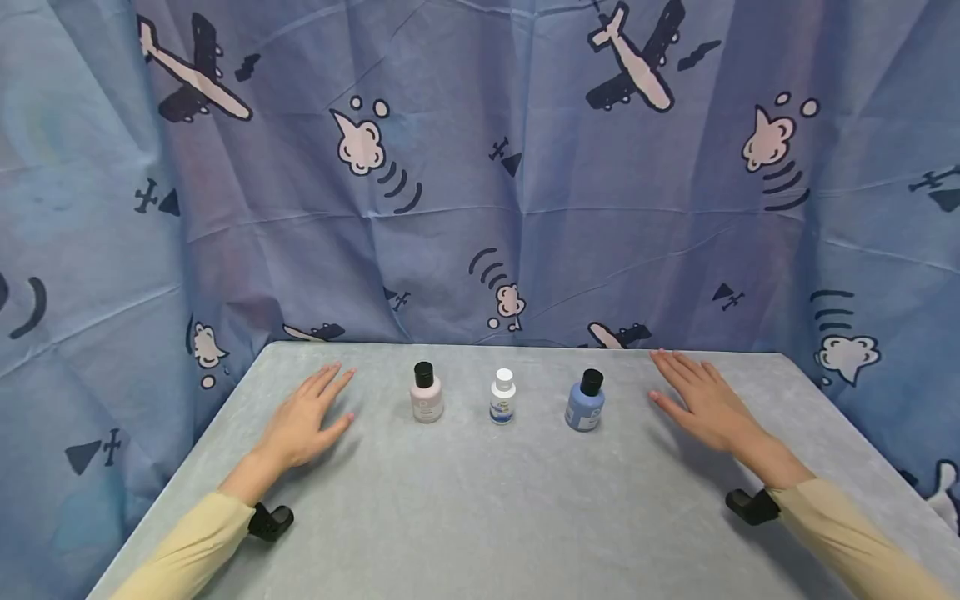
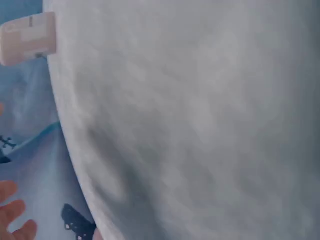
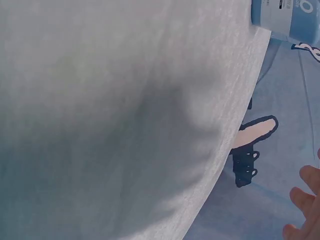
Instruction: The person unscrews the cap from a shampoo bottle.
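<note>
Three small bottles stand upright in a row on the table. On the left is a pink bottle (image 1: 427, 402) with a black cap, nearest to my left hand (image 1: 303, 423). A smaller white bottle (image 1: 502, 403) with a white cap and blue-marked label stands in the middle. The blue bottle (image 1: 584, 407) with a black cap is at the right, closest to my right hand (image 1: 705, 402). Both hands hover over the table with fingers extended and hold nothing. The left wrist view catches part of the pink bottle (image 2: 29, 39); the right wrist view shows part of the blue bottle (image 3: 287, 19).
A pale grey cloth covers the table (image 1: 480, 517). Behind and beside it hangs a blue curtain (image 1: 465, 183) printed with airplanes and clouds. A black wrist mount (image 1: 272, 522) sits at the left cuff, another black mount (image 1: 752, 506) at the right.
</note>
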The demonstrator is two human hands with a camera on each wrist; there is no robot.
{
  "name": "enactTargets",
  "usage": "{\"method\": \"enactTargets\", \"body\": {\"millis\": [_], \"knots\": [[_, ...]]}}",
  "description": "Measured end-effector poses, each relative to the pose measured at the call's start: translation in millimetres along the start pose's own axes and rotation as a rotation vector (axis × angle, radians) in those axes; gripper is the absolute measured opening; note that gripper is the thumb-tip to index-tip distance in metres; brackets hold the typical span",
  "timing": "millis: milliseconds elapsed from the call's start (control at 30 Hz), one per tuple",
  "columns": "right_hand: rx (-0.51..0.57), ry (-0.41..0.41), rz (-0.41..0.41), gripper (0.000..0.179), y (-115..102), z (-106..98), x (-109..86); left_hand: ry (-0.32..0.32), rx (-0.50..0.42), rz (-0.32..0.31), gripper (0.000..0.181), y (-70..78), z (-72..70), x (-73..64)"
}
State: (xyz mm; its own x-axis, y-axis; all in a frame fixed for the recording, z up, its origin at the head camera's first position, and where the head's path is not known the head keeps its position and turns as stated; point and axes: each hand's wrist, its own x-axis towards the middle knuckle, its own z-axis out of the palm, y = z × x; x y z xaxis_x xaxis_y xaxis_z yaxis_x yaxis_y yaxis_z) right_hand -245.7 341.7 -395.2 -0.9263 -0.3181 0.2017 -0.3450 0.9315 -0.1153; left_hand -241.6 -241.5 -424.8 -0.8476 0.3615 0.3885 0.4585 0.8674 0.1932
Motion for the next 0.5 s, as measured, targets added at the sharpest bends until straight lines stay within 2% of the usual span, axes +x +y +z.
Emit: {"method": "enactTargets", "body": {"millis": [167, 300, 500], "knots": [[-0.034, 0.099, -0.024, 0.065, -5, 4, -0.5, 0.056, -0.099, -0.028, 0.061, 7.0, -4.2, -0.8], [-0.036, 0.182, -0.023, 0.061, -9, 6, -1.1, 0.093, -0.123, -0.042, 0.055, 11.3, -5.7, -0.9], [-0.023, 0.320, -0.055, 0.051, -15, 6, 3.2, 0.098, -0.154, -0.081, 0.049, 18.0, -6.9, 2.9]]}}
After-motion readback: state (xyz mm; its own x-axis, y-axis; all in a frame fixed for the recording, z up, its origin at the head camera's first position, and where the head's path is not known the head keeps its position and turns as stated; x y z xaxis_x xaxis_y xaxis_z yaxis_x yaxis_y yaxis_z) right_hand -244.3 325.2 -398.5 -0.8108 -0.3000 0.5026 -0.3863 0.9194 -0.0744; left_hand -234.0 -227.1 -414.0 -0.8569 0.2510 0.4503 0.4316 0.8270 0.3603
